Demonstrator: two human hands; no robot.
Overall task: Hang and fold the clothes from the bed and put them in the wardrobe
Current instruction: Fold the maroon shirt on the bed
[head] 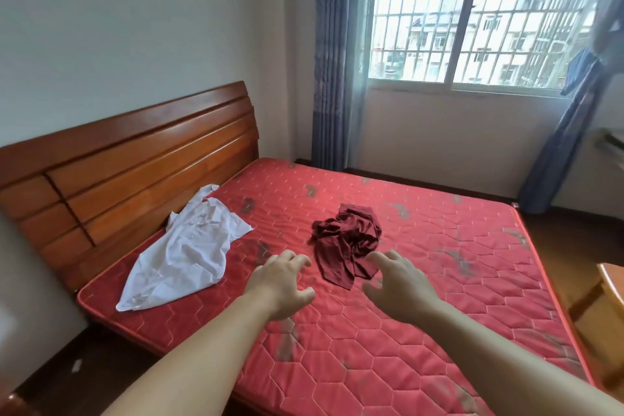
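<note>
With my left hand (282,284) and right hand (398,287) loose-fingered and empty above the mattress (422,314), I should pinch the crumpled maroon garment (347,240) mid-bed by its edges, not its bunched middle.

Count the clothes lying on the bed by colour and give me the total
White garment: 1
Dark red garment: 1
Total: 2, both crumpled on the red mattress, neither held by the left hand or right hand.
</note>
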